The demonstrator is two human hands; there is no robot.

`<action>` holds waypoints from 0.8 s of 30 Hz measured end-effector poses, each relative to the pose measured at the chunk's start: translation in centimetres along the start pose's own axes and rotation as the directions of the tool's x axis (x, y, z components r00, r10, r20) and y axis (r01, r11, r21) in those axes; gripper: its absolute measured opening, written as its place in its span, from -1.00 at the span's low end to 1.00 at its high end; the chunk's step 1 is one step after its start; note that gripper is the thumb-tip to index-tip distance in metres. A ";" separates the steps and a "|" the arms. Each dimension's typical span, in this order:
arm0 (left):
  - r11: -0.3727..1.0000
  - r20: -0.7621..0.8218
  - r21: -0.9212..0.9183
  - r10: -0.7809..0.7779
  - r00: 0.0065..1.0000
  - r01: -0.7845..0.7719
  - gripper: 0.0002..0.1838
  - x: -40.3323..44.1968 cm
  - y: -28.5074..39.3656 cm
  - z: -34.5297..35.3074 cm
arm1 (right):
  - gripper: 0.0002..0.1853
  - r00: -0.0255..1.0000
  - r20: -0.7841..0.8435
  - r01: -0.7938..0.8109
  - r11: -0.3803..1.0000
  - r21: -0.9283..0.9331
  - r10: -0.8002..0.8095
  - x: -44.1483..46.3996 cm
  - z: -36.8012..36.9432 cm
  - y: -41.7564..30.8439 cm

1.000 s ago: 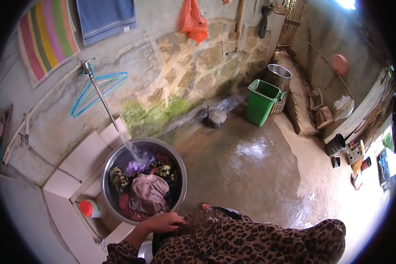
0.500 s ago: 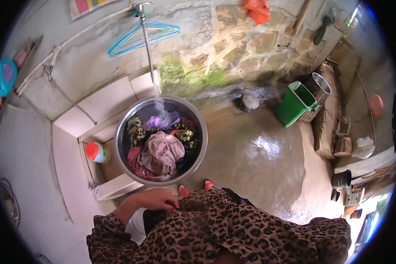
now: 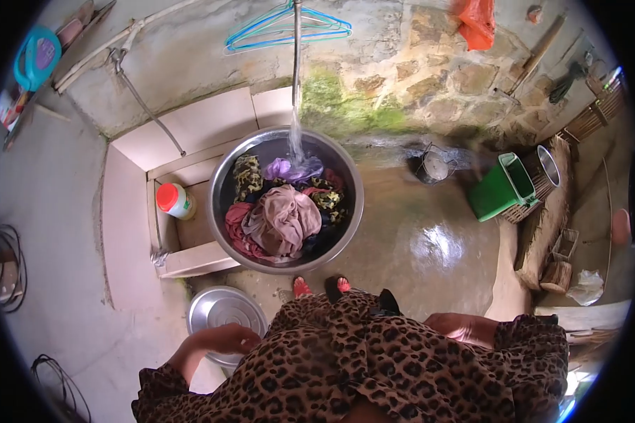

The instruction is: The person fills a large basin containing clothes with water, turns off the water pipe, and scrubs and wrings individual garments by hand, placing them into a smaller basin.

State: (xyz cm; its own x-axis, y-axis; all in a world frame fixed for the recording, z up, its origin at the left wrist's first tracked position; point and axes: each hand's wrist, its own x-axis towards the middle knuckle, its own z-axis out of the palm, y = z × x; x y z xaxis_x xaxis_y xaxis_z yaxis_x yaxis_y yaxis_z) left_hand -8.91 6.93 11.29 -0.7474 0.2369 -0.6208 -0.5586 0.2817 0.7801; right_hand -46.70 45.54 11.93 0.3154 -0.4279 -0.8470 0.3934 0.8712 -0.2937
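Observation:
My left hand [image 3: 229, 340] is at the left side of my leopard-print top [image 3: 346, 352], its fingers curled in against the cloth; whether they grip it is hidden. On the other side my right hand [image 3: 457, 326] rests at the top's edge, its fingertips out of sight behind the fabric. Ahead of me stands a large metal basin [image 3: 358, 204] holding a heap of wet clothes: a dusty-pink garment [image 3: 286, 220], a purple piece [image 3: 289, 169] and dark patterned cloth [image 3: 248, 176]. Water from a metal pipe [image 3: 296, 70] pours onto the purple piece.
A round metal lid or basin [image 3: 222, 304] lies by my left hand. A red-capped jar [image 3: 176, 201] stands in the tiled trough left of the basin. Further right are a dark pot [image 3: 434, 167] and a green bin [image 3: 497, 190] on the wet floor. Hangers [image 3: 282, 35] hang above.
My left hand has moved a little outward and down along the top. My right hand has come into sight on the right. The view has shifted, showing more of the metal lid or basin.

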 end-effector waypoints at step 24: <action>0.900 0.074 -0.397 -0.163 0.984 0.179 -0.69 -2.9 -6.7 9.3 | -0.65 0.945 0.314 0.137 0.759 -0.637 0.092 8.4 4.9 -21.2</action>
State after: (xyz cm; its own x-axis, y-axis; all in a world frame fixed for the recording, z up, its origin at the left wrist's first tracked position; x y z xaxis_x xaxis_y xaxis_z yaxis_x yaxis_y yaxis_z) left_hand 0.32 13.00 7.13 -0.6174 0.2563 -0.7437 -0.7796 -0.0729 0.6221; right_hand -48.15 22.29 13.25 0.6054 -0.3994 -0.6885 -0.2083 0.7553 -0.6213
